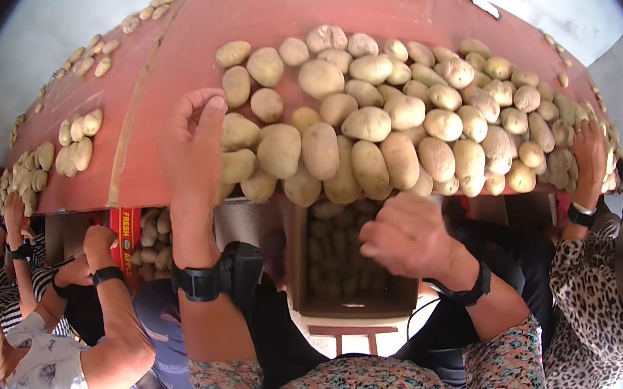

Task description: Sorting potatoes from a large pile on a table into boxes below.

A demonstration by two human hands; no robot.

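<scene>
Potatoes (367,123) lie in a broad heap along the near edge of a red table (188,57). My left hand (196,139) is raised at the heap's left end, thumb and curled fingers a little apart, with no potato seen between them. Beside its thumb are the nearest potatoes (239,132). My right hand (408,235) is blurred, its fingers curled in, just below the table edge and over the right side of an open cardboard box (355,311). Its palm is hidden. More potatoes (334,250) lie in shadow inside the box.
On the right a person's hand (589,153) rests on the heap. Other people's hands (100,243) work on the left, near a red printed carton (124,238) by more potatoes. Smaller potato groups (78,142) and a seam (143,92) mark the table's left part.
</scene>
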